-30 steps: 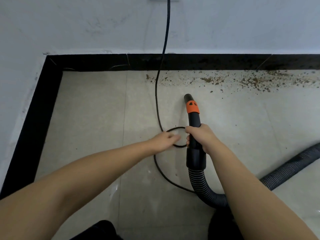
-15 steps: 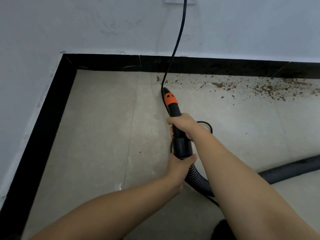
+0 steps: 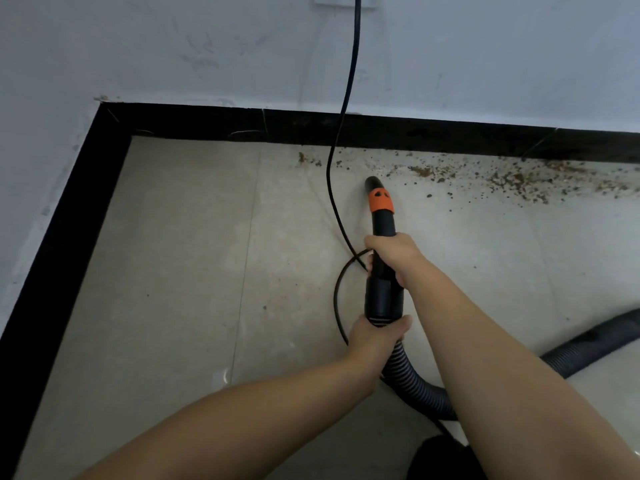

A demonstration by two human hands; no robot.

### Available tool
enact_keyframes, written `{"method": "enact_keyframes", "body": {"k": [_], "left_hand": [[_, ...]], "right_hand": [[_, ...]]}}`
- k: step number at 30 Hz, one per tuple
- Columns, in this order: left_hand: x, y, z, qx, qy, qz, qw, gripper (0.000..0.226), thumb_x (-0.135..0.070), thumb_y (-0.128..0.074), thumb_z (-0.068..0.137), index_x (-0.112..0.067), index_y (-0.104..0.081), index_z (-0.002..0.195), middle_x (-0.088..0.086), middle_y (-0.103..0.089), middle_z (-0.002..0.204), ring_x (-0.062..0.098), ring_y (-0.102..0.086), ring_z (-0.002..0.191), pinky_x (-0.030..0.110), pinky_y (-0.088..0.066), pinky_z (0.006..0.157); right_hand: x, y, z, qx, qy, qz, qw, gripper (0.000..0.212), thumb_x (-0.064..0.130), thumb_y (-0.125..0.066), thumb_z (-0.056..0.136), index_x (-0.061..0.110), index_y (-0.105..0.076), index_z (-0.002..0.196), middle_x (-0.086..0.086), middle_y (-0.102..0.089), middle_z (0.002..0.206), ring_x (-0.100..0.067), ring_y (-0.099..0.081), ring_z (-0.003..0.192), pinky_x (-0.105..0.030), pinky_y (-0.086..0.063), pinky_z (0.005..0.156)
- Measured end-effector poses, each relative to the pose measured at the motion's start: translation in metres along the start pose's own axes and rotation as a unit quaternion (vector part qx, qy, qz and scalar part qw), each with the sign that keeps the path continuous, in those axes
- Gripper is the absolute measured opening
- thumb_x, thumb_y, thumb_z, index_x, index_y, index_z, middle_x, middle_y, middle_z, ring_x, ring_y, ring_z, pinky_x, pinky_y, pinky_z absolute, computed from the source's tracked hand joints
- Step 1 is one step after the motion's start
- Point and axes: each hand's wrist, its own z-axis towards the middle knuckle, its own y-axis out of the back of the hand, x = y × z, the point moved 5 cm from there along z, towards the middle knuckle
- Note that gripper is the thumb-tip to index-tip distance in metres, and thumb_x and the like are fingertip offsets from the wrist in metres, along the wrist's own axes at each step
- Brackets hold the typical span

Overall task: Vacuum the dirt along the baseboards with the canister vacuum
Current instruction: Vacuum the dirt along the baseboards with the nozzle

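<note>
Right hand [image 3: 391, 252] grips the black plastic vacuum nozzle with orange collar [image 3: 380, 216], left hand [image 3: 375, 336] grips the ribbed grey hose [image 3: 408, 375], tip just short of the brown dirt scatter [image 3: 519, 176] along the black baseboard [image 3: 450, 135], looks almost wholly unvacuumed.

The left hand [image 3: 375, 336], which a second ago reaches toward the loop of thin black power cord [image 3: 341, 192] on the floor, now grips the ribbed grey vacuum hose [image 3: 403, 370] just below the black plastic wand with the orange collar [image 3: 381, 237]. That wand's tip, half a second ago against the cord, now points nearer the scattered brown dirt [image 3: 502, 178], with the cord lying left of it
</note>
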Motion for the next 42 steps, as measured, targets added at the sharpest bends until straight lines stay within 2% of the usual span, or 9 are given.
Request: {"method": "enact_keyframes", "body": {"k": [4,10,13,15,21,24,31,38,42], "left_hand": [[-0.013,-0.011,0.003,0.001,0.000,0.009,1.000,0.021,-0.017,-0.069,0.080,-0.011,-0.057,0.097,0.002,-0.059,0.080,0.016,-0.057,0.074,0.023,-0.047,0.066],[-0.023,-0.001,0.004,-0.040,0.007,-0.036,0.999,0.023,-0.012,-0.067,0.078,-0.008,-0.059,0.099,0.006,-0.059,0.083,0.019,-0.056,0.076,0.026,-0.047,0.067],[-0.027,0.010,0.004,-0.067,0.012,-0.071,0.995,0.033,-0.013,-0.069,0.076,-0.009,-0.062,0.107,0.013,-0.067,0.095,0.031,-0.064,0.092,0.039,-0.054,0.082],[-0.029,0.020,0.005,-0.084,0.012,-0.086,0.993,0.035,-0.014,-0.071,0.074,-0.013,-0.063,0.108,0.015,-0.069,0.101,0.033,-0.065,0.098,0.044,-0.054,0.088],[-0.035,0.051,0.003,-0.122,0.008,-0.097,0.988,0.032,-0.013,-0.071,0.078,-0.010,-0.063,0.109,0.017,-0.068,0.104,0.031,-0.065,0.097,0.042,-0.053,0.087],[-0.040,0.061,0.001,-0.128,0.005,-0.101,0.986,0.029,-0.012,-0.070,0.080,-0.008,-0.062,0.108,0.017,-0.067,0.102,0.027,-0.063,0.090,0.038,-0.053,0.084],[-0.047,0.071,0.006,-0.126,0.000,-0.085,0.988,0.027,-0.011,-0.068,0.082,-0.005,-0.062,0.108,0.011,-0.063,0.091,0.019,-0.058,0.074,0.027,-0.048,0.064],[-0.045,0.059,0.011,-0.098,-0.004,-0.054,0.994,0.032,-0.009,-0.069,0.078,-0.004,-0.063,0.109,0.019,-0.067,0.099,0.024,-0.061,0.082,0.031,-0.052,0.072],[-0.039,0.043,0.012,-0.062,0.011,-0.037,0.997,0.020,-0.007,-0.066,0.080,-0.003,-0.060,0.098,0.008,-0.060,0.078,0.018,-0.056,0.067,0.024,-0.046,0.059]], "right_hand": [[0.007,0.014,0.005,-0.018,-0.007,0.009,1.000,0.012,0.003,-0.057,0.083,0.006,-0.046,0.079,-0.012,-0.050,0.057,-0.021,-0.048,0.041,-0.029,-0.048,0.048],[0.023,-0.014,0.007,0.029,0.004,-0.035,0.999,0.012,0.002,-0.056,0.084,0.005,-0.045,0.080,-0.012,-0.050,0.058,-0.021,-0.048,0.043,-0.027,-0.046,0.046],[0.029,-0.038,0.009,0.062,0.015,-0.051,0.997,0.011,0.001,-0.056,0.084,0.005,-0.046,0.081,-0.012,-0.050,0.059,-0.021,-0.049,0.043,-0.026,-0.047,0.045],[0.031,-0.053,0.009,0.086,0.016,-0.056,0.995,0.011,0.001,-0.057,0.083,0.005,-0.046,0.083,-0.012,-0.051,0.060,-0.021,-0.050,0.044,-0.025,-0.047,0.044],[0.035,-0.090,0.007,0.128,0.011,-0.060,0.990,0.012,0.002,-0.057,0.083,0.005,-0.047,0.088,-0.012,-0.053,0.062,-0.020,-0.051,0.045,-0.023,-0.047,0.043],[0.039,-0.104,0.007,0.143,0.009,-0.059,0.988,0.012,0.002,-0.056,0.083,0.005,-0.048,0.090,-0.011,-0.053,0.062,-0.019,-0.051,0.047,-0.023,-0.048,0.045],[0.042,-0.110,0.011,0.119,0.014,-0.048,0.992,0.019,0.002,-0.057,0.083,0.001,-0.048,0.100,-0.011,-0.053,0.063,-0.021,-0.052,0.048,-0.028,-0.049,0.050],[0.037,-0.083,0.019,0.070,0.010,-0.022,0.997,0.010,0.003,-0.057,0.083,0.005,-0.047,0.087,-0.011,-0.052,0.061,-0.021,-0.051,0.046,-0.027,-0.047,0.049],[0.028,-0.056,0.021,0.036,-0.005,0.005,0.999,0.012,0.004,-0.058,0.084,0.007,-0.047,0.082,-0.011,-0.052,0.062,-0.021,-0.051,0.047,-0.027,-0.046,0.047]]}}
